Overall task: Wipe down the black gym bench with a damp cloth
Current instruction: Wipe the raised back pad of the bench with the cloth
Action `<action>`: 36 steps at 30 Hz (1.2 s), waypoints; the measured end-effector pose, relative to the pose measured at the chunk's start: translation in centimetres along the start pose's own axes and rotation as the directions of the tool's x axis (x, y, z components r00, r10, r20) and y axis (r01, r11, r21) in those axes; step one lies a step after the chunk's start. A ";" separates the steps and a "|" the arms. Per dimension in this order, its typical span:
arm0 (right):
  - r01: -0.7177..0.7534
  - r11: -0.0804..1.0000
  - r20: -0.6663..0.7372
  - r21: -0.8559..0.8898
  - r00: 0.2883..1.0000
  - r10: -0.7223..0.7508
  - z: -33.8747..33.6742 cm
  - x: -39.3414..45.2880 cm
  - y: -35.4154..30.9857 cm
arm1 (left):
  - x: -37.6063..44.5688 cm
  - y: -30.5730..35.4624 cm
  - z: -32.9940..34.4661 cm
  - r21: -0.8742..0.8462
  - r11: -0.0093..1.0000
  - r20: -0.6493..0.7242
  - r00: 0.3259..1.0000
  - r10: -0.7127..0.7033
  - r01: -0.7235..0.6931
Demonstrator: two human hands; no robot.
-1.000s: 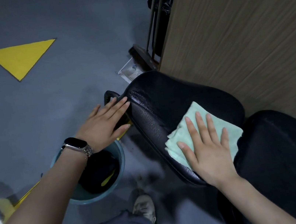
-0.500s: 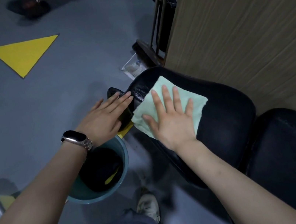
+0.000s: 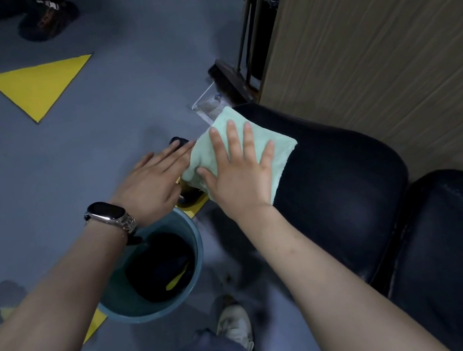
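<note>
Both hands lie flat: right hand [image 3: 239,174] spread, pressing the cloth [image 3: 269,151] on the bench [image 3: 347,187]; left hand [image 3: 150,185] bracing. Best keep pressure even over that rounded end.

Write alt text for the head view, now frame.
A right hand presses a pale green cloth flat on the far end of a black bench; the left hand rests beside it, above a blue bucket.
</note>
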State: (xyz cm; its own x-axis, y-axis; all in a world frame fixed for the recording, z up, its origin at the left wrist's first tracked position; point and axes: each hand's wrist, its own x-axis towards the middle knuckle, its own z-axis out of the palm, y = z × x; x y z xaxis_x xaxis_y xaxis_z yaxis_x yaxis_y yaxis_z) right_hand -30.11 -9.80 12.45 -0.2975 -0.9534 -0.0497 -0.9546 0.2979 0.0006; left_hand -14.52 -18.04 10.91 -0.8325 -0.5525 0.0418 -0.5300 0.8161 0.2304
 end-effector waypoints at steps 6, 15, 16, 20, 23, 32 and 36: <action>0.039 0.998 -0.034 -0.040 0.999 -0.040 0.5 -2.0 1.6 | 0.0 0.4 0.1 0.023 0.999 0.049 0.998 0.046 -0.047; -0.006 1.000 -0.168 -0.014 0.986 0.003 1.0 -10.3 5.9 | 0.5 1.9 -0.6 0.011 0.996 0.055 0.995 0.088 -0.089; -0.012 1.000 -0.168 -0.014 0.986 0.010 1.0 -11.3 6.3 | 0.5 2.0 -0.6 0.009 0.996 0.052 0.995 0.086 -0.087; -0.019 0.999 -0.160 -0.025 0.987 0.015 0.8 -14.8 8.0 | 0.4 2.4 -0.7 -0.002 0.997 0.047 0.996 0.082 -0.082; -0.024 0.999 -0.159 -0.036 0.987 0.018 1.0 -17.2 9.3 | 0.3 2.4 -0.7 -0.011 0.997 0.051 0.996 0.074 -0.073; -0.089 0.988 -0.147 -0.124 0.987 0.070 1.8 -20.2 10.2 | 0.1 2.3 -0.2 -0.013 0.998 0.035 0.997 0.069 -0.068; -0.071 0.990 -0.119 -0.125 0.991 0.057 1.4 -18.6 8.8 | 0.2 2.3 -0.2 -0.003 0.997 0.006 0.997 0.073 -0.073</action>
State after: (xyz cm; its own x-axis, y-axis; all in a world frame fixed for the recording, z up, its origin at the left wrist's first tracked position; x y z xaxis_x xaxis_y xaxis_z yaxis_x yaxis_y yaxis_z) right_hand -32.91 10.64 11.98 -0.3506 -0.9340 0.0693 -0.9252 0.3569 0.1286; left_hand -15.84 -16.29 11.60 -0.8701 -0.4900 0.0526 -0.4670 0.8539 0.2296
